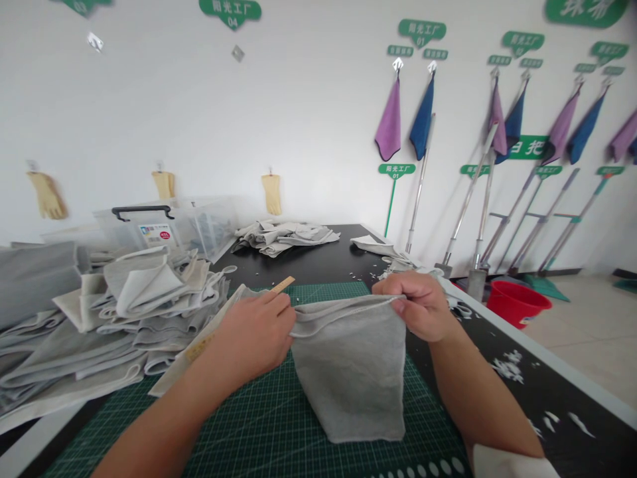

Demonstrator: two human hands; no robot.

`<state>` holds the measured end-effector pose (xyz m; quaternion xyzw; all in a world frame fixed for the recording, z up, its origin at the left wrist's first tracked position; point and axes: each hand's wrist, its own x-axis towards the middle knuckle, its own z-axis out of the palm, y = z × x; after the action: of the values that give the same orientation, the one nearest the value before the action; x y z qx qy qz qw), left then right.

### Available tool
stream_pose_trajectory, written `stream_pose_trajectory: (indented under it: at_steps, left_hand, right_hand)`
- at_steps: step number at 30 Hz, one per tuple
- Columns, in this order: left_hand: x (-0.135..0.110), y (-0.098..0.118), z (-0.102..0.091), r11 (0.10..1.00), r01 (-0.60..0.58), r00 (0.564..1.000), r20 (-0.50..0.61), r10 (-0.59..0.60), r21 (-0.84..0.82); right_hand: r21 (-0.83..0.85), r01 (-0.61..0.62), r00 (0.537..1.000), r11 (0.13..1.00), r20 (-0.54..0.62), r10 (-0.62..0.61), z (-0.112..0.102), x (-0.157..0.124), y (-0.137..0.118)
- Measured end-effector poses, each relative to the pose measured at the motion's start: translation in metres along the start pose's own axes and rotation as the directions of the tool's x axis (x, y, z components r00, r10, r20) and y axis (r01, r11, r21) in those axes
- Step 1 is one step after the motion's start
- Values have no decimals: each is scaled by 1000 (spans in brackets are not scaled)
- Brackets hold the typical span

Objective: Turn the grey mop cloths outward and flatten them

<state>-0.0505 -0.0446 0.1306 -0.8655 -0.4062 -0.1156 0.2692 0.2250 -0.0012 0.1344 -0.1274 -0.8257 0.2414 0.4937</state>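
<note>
A grey fabric pouch (353,372) hangs between my hands over the green cutting mat (259,425), its seamed top edge stretched between them. My left hand (261,325) is closed on the left end of that edge; its fingertips are mostly hidden behind the back of the hand. At the right corner my right hand (415,305) pinches the edge between thumb and fingers. Just behind my left hand a wooden ruler (283,285) sticks out. Under my left forearm lies another piece of pale grey fabric (174,378).
A large heap of grey fabric pieces (139,299) covers the left side. Farther back are a clear plastic box (213,229) and a smaller fabric pile (288,236). White scraps (510,365) litter the black table at right. A red bucket (517,302) stands on the floor.
</note>
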Motion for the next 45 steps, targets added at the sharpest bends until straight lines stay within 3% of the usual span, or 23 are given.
stream_pose_trajectory:
  at_steps: [8,13,18,22,26,32,36,39,42,45]
  left_hand:
    - [-3,-14,5,917,-61,978,-208,-25,-395]
    - [-6,-17,1,935,-83,944,-328,-37,-345]
    - [-9,-15,-2,967,-94,934,-358,2,-238]
    - [-10,-15,-5,921,-161,889,-458,-21,-354]
    - [-12,-17,-11,830,-177,819,-547,-173,-529]
    - [-12,-17,-11,730,-84,738,-535,-412,-678]
    - [-11,-12,-9,644,-47,685,-493,-536,-764]
    - [-15,-5,-12,556,-91,656,-470,-591,-826]
    - [-23,-1,-17,472,-101,667,-412,-620,-876]
    - [-24,-6,-16,428,-25,715,-315,-625,-904]
  right_hand:
    - [-40,-15,1000,999,20,16,-1,1,-4]
    - [-8,-28,999,1000,-33,27,-3,0,-2]
    - [-17,-41,999,999,-29,40,-5,0,-2]
    - [-56,-33,999,998,-6,33,-5,0,-3]
    - [4,-49,998,999,-35,49,-5,-2,-3]
    - [217,-39,988,976,-140,70,-1,0,-1]
    - [217,-56,962,974,-250,111,3,4,-1]
    - [219,-26,958,975,-273,87,4,2,-7]
    - [218,-6,972,976,-228,56,2,-1,-16]
    - [152,-69,978,986,-184,97,-2,-3,-19]
